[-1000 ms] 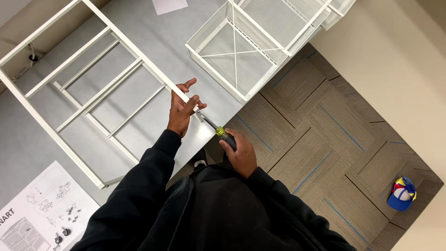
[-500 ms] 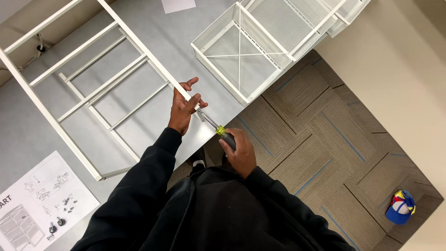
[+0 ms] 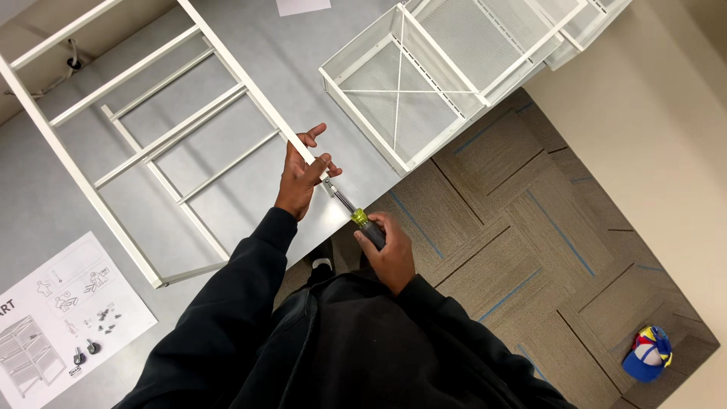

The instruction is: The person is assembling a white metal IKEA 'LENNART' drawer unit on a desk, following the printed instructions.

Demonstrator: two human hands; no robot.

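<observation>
The white metal frame (image 3: 144, 151) lies flat on the grey table (image 3: 45, 212), reaching from the far left toward the near middle. Made of thin tube, it looks light yet stiff, smooth enough to slip, and is best held at a rail close to the joint. The left hand (image 3: 301, 173) pinches its near-right rail end. The right hand (image 3: 388, 250) is clenched around the screwdriver (image 3: 354, 213), whose tip meets the frame just right of the left fingers.
</observation>
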